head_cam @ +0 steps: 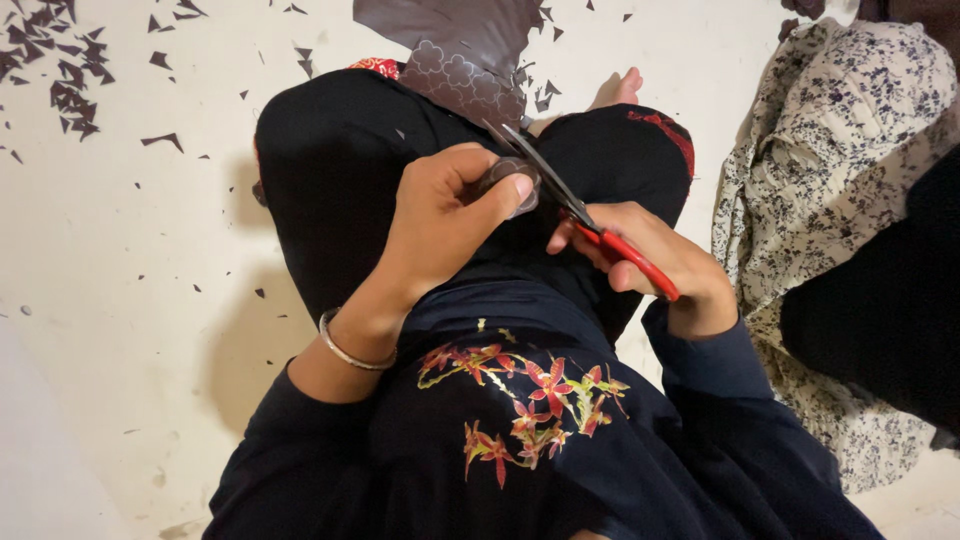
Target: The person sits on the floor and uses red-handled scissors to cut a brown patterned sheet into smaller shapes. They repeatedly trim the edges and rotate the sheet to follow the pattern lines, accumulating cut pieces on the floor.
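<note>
My left hand pinches a small dark brown paper piece between thumb and fingers above my lap. My right hand grips red-handled scissors, their open blades pointing up-left against that piece. A larger dark brown sheet with scalloped shapes drawn on it lies over my knee, just beyond the blades. I sit cross-legged in black clothing with red and yellow flower embroidery. A thin bangle circles my left wrist.
Dark paper scraps are scattered over the pale floor at upper left and near the sheet. A floral patterned cloth lies to the right, beside another person's dark clothing. My bare foot shows past my knee.
</note>
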